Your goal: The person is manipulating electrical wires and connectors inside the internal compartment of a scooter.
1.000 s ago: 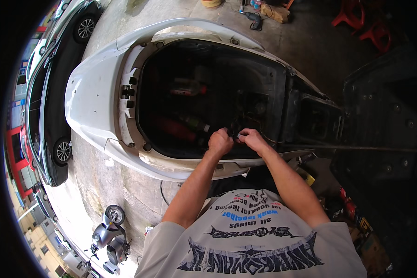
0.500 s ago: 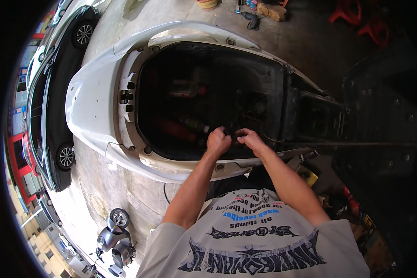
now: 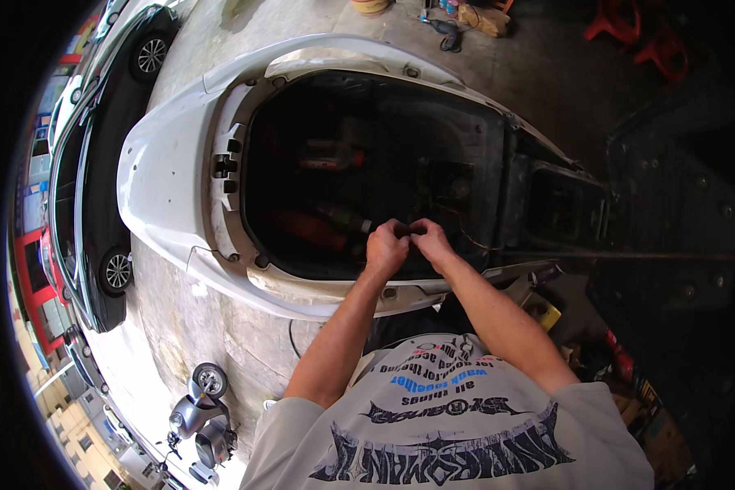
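Note:
Over the near side of a white scooter's (image 3: 159, 180) open black storage compartment (image 3: 376, 122), my left hand (image 3: 388, 249) and my right hand (image 3: 433, 243) meet fingertip to fingertip, both pinched closed on something small that is hidden between them. Thin wires (image 3: 463, 230) run just beyond my right hand. Inside the compartment lie a bottle with a red cap (image 3: 331, 160), another bottle (image 3: 343, 219) left of my hands and a dark red object (image 3: 302, 230), all in shadow.
A raised black seat panel (image 3: 678, 212) fills the right. Outside stand a black car (image 3: 102, 196) and a small scooter (image 3: 200, 425). Beyond the compartment are a power drill (image 3: 447, 34), a wooden block (image 3: 483, 20) and red plastic chairs (image 3: 616, 33). Boxes (image 3: 629, 400) lie at the lower right.
My right hand has shifted left and slightly upward, so its fingertips now meet those of my left hand. The small pale piece seen at its fingertips earlier is hidden now.

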Available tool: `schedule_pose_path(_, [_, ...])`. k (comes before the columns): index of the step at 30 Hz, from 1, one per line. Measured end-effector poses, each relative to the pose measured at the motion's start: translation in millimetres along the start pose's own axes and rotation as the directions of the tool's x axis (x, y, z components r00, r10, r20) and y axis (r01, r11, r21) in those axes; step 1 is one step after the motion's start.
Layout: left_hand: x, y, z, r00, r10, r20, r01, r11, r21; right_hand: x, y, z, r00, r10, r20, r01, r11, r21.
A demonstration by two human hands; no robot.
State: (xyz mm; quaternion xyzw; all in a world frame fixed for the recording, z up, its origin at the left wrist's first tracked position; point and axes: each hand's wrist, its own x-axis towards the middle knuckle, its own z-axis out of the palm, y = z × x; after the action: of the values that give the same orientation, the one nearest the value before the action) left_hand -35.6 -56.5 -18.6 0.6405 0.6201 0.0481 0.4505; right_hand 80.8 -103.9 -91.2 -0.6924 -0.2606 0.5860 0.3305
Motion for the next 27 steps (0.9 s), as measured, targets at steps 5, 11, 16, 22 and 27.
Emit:
schedule_pose_path(5, [-0.6,1.4,1.5,0.999,0.005,0.043,-0.004,1.0,-0.025,-5.5,-11.1,9.1,0.983,0.067,-0.171,-0.03,0.977,0.211])
schedule_pose_path(11, [2.0,-4.5,5.5,1.0,0.028,-0.001,-0.028,1.0,0.005,-12.1,-31.0,-8.9,0.974,0.135,0.182,-0.221,0.742,0.633])
schedule_pose_path(16, [23.0,-19.0,12.5,0.92,-0.176,0.351,0.299,0.893,-0.337,-17.0,-32.3,-14.7,0.958,-0.221,-0.184,0.126,0.897,-0.424])
schedule_pose_path(22, [45.1,-23.0,19.4,0.725,-0.26,0.637,0.65,0.562,-0.512,-18.8,-24.7,-25.6,0.992,-0.064,-0.109,0.056,0.996,-0.075])
schedule_pose_path(27, [45.9,-21.5,20.7,0.692,-0.271,0.669,0.713,0.401,-0.575,-29.2,-24.7,-47.5,0.973,-0.228,0.039,0.228,0.92,-0.317])
